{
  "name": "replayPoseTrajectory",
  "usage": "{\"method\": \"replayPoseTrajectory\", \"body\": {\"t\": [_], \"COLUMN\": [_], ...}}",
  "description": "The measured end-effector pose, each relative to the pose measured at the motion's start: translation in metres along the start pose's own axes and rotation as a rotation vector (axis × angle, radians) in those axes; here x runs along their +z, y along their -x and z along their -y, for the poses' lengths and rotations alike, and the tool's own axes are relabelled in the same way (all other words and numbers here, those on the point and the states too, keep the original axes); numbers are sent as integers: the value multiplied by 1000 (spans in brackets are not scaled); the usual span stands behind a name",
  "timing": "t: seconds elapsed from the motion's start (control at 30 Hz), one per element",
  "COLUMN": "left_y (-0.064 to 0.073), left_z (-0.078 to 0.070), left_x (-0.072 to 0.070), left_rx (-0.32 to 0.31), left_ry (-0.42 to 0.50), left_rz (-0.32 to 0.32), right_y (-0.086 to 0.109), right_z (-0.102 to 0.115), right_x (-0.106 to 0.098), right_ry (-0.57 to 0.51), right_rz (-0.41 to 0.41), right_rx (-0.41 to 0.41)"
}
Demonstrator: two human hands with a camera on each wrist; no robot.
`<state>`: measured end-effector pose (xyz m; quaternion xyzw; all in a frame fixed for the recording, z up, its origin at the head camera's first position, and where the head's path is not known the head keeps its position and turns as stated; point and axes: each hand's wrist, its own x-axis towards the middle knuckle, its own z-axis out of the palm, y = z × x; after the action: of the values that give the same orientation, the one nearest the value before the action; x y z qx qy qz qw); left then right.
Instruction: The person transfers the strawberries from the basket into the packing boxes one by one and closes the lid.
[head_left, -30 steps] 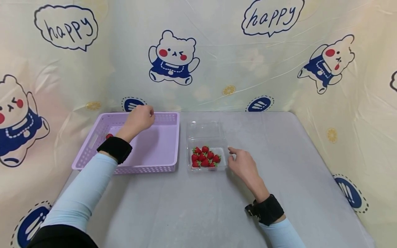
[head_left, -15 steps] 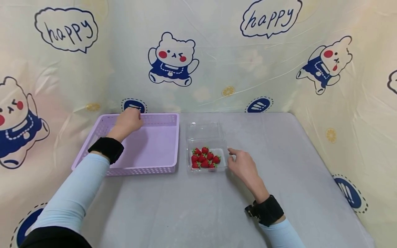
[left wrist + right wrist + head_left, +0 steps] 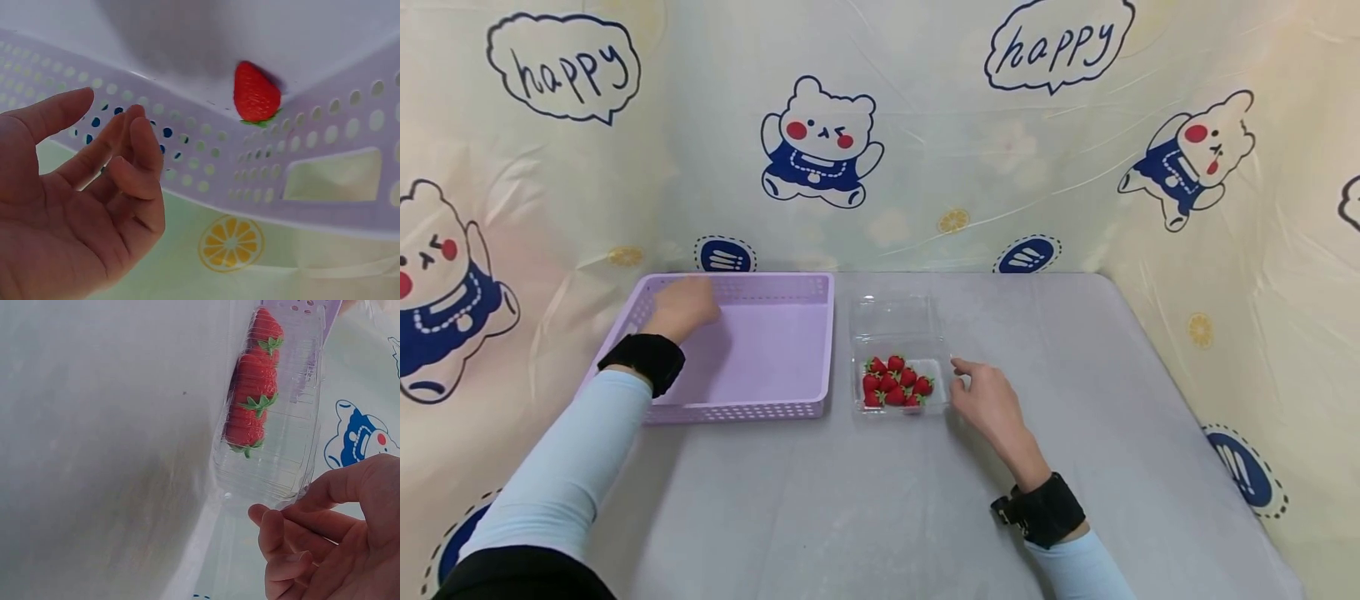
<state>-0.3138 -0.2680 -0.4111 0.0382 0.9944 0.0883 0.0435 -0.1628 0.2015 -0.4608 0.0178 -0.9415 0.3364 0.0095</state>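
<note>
Inside the back left of the lilac basket (image 3: 775, 354), my left hand (image 3: 685, 306) hovers with nothing between its fingers. In the left wrist view, the thumb and bent fingers of the left hand (image 3: 94, 175) stand apart. A single strawberry (image 3: 256, 94) lies in a corner of the basket beyond the fingertips; in the head view the hand and wrist hide it. My right hand (image 3: 992, 400) pinches the right rim of a clear plastic clamshell box (image 3: 275, 469) between thumb and index finger. Several red strawberries (image 3: 895, 382) with green leaves lie in the box.
The box's clear lid (image 3: 892, 317) stands folded back behind it. The basket is just left of the box on a grey-covered table (image 3: 820, 508). A printed curtain (image 3: 925, 158) hangs along the back and sides.
My left hand has moved left and lower over the basket, covering the strawberry seen there a second ago. The right hand and the box have stayed put.
</note>
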Motion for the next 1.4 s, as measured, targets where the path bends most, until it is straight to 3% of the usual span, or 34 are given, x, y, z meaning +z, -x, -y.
{"method": "replayPoseTrajectory", "body": {"t": [0.2,0.33,0.53,0.8,1.1,1.4], "left_y": [8,9,9,13,17,15], "left_z": [11,16,22,24,29,36], "left_x": [0,2,3,-1,8,13], "left_rx": [-28,-91,-178,-177,-183,-109], "left_ry": [9,-1,1,-19,-11,26], "left_rz": [2,8,67,97,52,43], "right_y": [0,0,-1,-2,-2,-1], "right_z": [0,1,1,1,1,1], "right_x": [0,-1,-2,-1,-2,-2], "right_ry": [-1,-1,8,8,8,6], "right_rz": [5,4,3,6,10,12], "right_rx": [2,1,-2,-3,1,9]}}
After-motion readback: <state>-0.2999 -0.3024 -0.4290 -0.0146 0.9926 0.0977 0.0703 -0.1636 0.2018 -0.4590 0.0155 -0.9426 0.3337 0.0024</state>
